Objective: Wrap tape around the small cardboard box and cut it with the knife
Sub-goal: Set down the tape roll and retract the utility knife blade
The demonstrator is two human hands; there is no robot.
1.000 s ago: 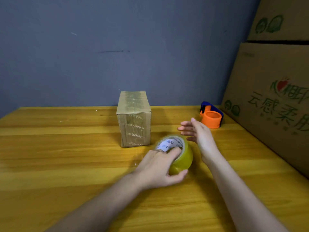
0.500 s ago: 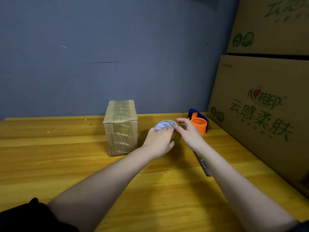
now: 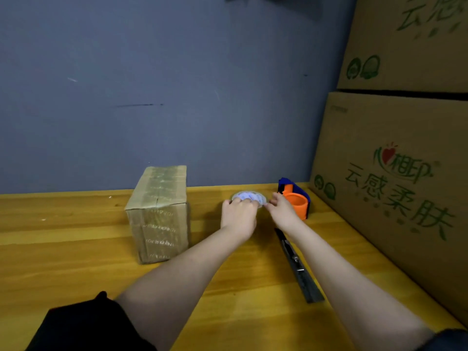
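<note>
The small cardboard box (image 3: 159,214), covered in strips of clear tape, stands on the wooden table (image 3: 63,252) left of centre. To its right my left hand (image 3: 239,217) grips a roll of clear tape (image 3: 249,197) from the near side and hides most of it. My right hand (image 3: 281,211) touches the roll's right edge with its fingertips, which seem to pinch at the tape. A dark utility knife (image 3: 296,264) lies on the table, partly under my right forearm.
An orange and blue tape dispenser (image 3: 295,198) stands just right of my right hand. Large printed cardboard boxes (image 3: 395,186) are stacked along the table's right side. A blue wall runs along the table's far edge.
My left hand has carried the tape roll away from me, toward the dispenser. My right hand has closed in on the roll's edge. The camera has tilted up and the knife has come into view.
</note>
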